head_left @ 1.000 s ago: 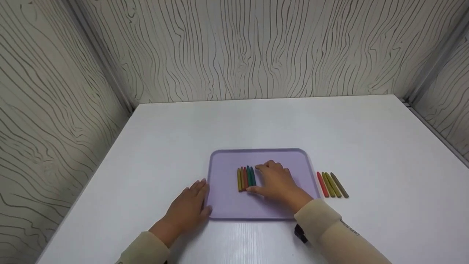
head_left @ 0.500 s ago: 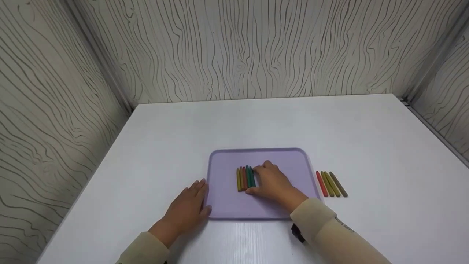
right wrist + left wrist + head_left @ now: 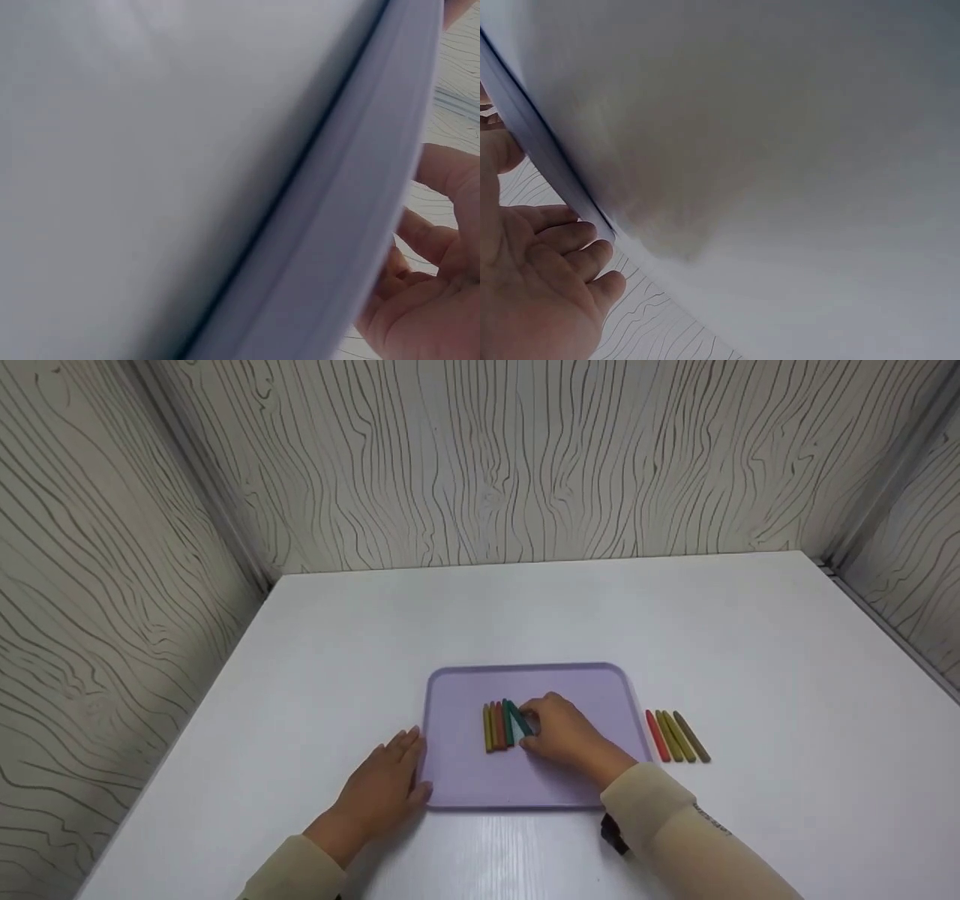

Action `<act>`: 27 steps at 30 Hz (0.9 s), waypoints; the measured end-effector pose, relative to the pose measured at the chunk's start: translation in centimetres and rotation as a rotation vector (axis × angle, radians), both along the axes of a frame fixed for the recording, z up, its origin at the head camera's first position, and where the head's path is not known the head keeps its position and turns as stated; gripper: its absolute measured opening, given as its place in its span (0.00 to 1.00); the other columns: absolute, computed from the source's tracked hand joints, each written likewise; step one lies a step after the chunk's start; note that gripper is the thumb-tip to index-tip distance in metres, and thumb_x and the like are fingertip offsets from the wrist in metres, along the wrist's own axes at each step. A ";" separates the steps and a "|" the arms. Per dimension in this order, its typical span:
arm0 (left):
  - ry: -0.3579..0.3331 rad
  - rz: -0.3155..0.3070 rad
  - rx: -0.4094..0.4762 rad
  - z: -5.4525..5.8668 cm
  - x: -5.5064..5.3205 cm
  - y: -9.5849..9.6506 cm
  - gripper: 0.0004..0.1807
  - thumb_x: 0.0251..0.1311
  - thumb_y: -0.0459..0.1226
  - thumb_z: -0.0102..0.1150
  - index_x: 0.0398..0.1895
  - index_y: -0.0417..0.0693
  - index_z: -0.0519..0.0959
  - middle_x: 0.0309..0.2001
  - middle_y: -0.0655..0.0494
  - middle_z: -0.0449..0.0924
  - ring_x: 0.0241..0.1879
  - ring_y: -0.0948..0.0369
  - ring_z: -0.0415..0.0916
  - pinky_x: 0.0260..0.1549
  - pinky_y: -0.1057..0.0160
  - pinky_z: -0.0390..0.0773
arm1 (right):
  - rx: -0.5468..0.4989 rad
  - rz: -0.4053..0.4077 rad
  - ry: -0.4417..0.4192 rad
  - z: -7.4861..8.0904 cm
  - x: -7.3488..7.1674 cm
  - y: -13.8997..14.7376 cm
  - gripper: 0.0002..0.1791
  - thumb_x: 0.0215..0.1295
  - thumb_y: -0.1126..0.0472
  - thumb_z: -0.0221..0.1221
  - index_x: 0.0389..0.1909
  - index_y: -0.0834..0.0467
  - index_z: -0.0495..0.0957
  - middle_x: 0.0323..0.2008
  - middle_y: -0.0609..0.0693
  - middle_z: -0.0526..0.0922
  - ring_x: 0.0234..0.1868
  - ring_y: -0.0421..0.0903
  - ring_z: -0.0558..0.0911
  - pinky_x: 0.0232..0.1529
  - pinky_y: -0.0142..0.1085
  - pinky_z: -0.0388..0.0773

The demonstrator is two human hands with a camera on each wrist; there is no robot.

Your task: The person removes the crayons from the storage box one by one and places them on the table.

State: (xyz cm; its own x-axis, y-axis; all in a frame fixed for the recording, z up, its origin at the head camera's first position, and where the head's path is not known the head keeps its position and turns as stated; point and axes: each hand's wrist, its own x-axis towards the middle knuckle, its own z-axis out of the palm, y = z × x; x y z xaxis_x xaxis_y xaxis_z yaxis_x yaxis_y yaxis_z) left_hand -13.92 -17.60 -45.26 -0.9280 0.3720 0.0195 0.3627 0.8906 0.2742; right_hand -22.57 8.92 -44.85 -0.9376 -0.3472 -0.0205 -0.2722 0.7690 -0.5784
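On a purple tray [image 3: 465, 780] lies a row of crayons, olive and brown-red [image 3: 499, 727] at the left, then a green crayon [image 3: 508, 724]. Beside it a dark green crayon [image 3: 521, 720] slants away, its top near the row and its lower end apart. My right hand [image 3: 566, 735] holds this slanted crayon between thumb and index finger. My left hand [image 3: 382, 787] rests on the table with its fingers against the tray's left edge. In the left wrist view, the left fingers [image 3: 589, 259] touch the tray rim [image 3: 540, 142]; the right wrist view hides the crayons behind the tray wall [image 3: 330, 195].
Right of the tray, a red crayon [image 3: 658, 736], olive crayons [image 3: 677, 736] and a dark olive-brown crayon [image 3: 691, 736] lie side by side on the white table [image 3: 360, 630]. Wood-patterned panels [image 3: 487, 465] stand at the back and sides.
The rightmost dark green crayon has swung out of line, its lower end shifting right with my right hand. Earlier it lay parallel to the row. My left hand has stayed put.
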 end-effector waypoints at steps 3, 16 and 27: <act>-0.003 0.003 0.002 0.1 0.0 0.0 0.35 0.66 0.45 0.53 0.68 0.31 0.59 0.70 0.40 0.57 0.69 0.45 0.53 0.66 0.45 0.54 | -0.040 -0.017 -0.028 0.1 -0.1 0.2 0.20 0.53 0.69 0.65 0.49 0.66 0.79 0.35 0.51 0.78 0.38 0.46 0.75 0.45 0.44 0.77; 0.002 -0.001 -0.019 -0.2 -0.2 0.0 0.35 0.66 0.46 0.52 0.68 0.31 0.60 0.70 0.41 0.57 0.69 0.45 0.53 0.66 0.45 0.55 | -0.279 -0.115 -0.224 0.4 -0.3 1.2 0.23 0.50 0.73 0.56 0.51 0.64 0.79 0.33 0.51 0.79 0.25 0.42 0.76 0.23 0.32 0.75; 0.017 -0.008 -0.017 -0.2 -0.2 0.0 0.35 0.65 0.45 0.53 0.68 0.30 0.60 0.69 0.39 0.58 0.69 0.45 0.54 0.65 0.45 0.56 | -0.343 -0.137 -0.204 1.2 -0.2 2.6 0.20 0.56 0.71 0.57 0.52 0.62 0.79 0.36 0.53 0.79 0.27 0.43 0.77 0.26 0.33 0.76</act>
